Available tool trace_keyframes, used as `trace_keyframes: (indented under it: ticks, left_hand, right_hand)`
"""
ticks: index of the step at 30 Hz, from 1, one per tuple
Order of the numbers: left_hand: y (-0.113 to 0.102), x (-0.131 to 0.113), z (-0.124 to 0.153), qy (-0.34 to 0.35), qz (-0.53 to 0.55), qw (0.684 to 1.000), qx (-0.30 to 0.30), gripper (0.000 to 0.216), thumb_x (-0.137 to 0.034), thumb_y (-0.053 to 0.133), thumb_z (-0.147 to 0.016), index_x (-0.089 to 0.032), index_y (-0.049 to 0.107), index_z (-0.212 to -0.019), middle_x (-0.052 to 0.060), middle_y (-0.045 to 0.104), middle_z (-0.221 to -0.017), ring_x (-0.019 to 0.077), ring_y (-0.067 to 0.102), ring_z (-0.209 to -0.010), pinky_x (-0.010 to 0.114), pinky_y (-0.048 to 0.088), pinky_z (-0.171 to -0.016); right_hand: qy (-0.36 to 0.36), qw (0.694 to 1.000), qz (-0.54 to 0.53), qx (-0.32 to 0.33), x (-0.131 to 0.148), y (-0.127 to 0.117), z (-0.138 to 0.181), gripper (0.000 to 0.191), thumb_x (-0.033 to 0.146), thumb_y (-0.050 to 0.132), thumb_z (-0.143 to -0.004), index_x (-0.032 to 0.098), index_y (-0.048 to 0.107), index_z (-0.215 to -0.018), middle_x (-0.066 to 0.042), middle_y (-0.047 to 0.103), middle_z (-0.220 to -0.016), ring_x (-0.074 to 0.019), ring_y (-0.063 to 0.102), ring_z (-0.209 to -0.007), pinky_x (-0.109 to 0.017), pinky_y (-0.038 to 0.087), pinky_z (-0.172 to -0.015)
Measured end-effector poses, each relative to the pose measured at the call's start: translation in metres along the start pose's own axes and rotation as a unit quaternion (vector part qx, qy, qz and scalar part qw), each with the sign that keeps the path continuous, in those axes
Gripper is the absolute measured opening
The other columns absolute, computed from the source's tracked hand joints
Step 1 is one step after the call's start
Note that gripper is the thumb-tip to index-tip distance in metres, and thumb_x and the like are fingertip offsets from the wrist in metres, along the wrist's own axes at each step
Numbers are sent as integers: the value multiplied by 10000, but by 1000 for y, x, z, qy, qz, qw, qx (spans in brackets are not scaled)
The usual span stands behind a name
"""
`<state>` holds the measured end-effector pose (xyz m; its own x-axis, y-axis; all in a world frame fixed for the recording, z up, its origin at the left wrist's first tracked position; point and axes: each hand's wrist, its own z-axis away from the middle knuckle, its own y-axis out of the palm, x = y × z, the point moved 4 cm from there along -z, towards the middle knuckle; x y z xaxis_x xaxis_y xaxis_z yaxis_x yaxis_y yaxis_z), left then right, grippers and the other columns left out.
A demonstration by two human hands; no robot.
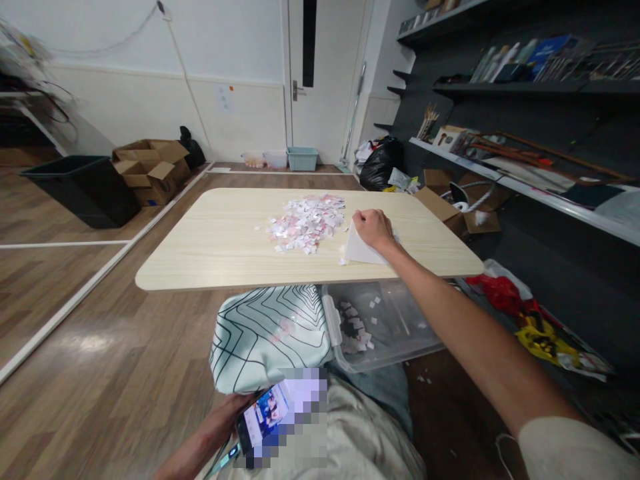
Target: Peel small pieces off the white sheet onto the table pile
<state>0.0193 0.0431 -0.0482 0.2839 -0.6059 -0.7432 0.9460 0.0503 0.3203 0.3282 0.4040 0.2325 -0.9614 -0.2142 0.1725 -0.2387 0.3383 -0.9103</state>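
One right hand (373, 227), in the head view, rests closed over a white sheet (363, 249) on the counter (215, 233), contents hidden; just left of it, paper slips (310, 223), likely feather-light, best pinched by edges; the left hand (236, 405) grips a smartphone (267, 415).

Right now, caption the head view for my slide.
Right hand closed on a white flat piece beside paper scraps on a pale table; left hand holding a lit phone.

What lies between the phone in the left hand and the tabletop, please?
Pale, black-lined fabric lies between the phone and the tabletop in the head view.
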Motion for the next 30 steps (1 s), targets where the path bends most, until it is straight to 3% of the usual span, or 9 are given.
trace_keyframes:
  ticks: [5, 11, 17, 21, 26, 30]
  left_hand:
    - [-4, -6, 20, 36, -23, 999, 0, 616, -655, 855, -775, -238, 844, -1229, 125, 799, -1348, 444, 570, -1466, 551, 418, -1240]
    - [-4, -5, 13, 16, -43, 999, -9, 688, -711, 857, -731, -236, 843, -1229, 139, 809, -1320, 460, 584, -1444, 583, 409, -1241]
    - [-9, 6, -11, 10, -29, 1000, -5, 718, -695, 904, -672, -181, 853, -1172, 177, 822, -1250, 475, 651, -1347, 600, 466, -1181]
    - [-11, 11, -13, -5, -29, 999, -13, 731, -717, 922, -624, -166, 861, -1101, 179, 839, -1156, 477, 703, -1255, 594, 507, -1141]
    - [-7, 7, 6, 7, -32, 999, -2, 711, -746, 841, -739, -220, 839, -1217, 152, 811, -1303, 432, 672, -1340, 567, 456, -1207]
    - [-7, 3, 13, 18, -22, 1000, 4, 681, -707, 831, -784, -206, 825, -1246, 154, 799, -1336, 434, 630, -1403, 553, 443, -1216]
  right_hand:
    - [-30, 999, -4, 26, 9, 2, 8, 493, 355, 456, -1098, 157, 868, -915, -215, 851, -1001, -307, 791, -949, -321, 456, -757]
    - [-109, 992, -20, 62, 21, -1, 23, 467, 377, 532, -1075, 168, 856, -812, -135, 854, -886, -236, 787, -867, -280, 419, -726]
    - [-32, 999, 1, 19, 10, -6, 11, 539, 367, 413, -1115, 152, 876, -942, -209, 855, -1036, -298, 798, -989, -313, 458, -773]
    - [11, 1000, 17, 3, 8, -7, 5, 524, 358, 405, -1108, 151, 880, -1035, -245, 839, -1113, -339, 791, -1049, -347, 493, -834]
    - [-2, 1000, 24, -13, 15, -12, 9, 512, 368, 422, -1098, 143, 879, -1043, -251, 837, -1096, -351, 789, -1032, -369, 491, -860]
    - [-56, 998, 15, -30, 23, -18, 15, 509, 372, 433, -1091, 154, 869, -947, -220, 847, -1001, -316, 782, -951, -344, 449, -801]
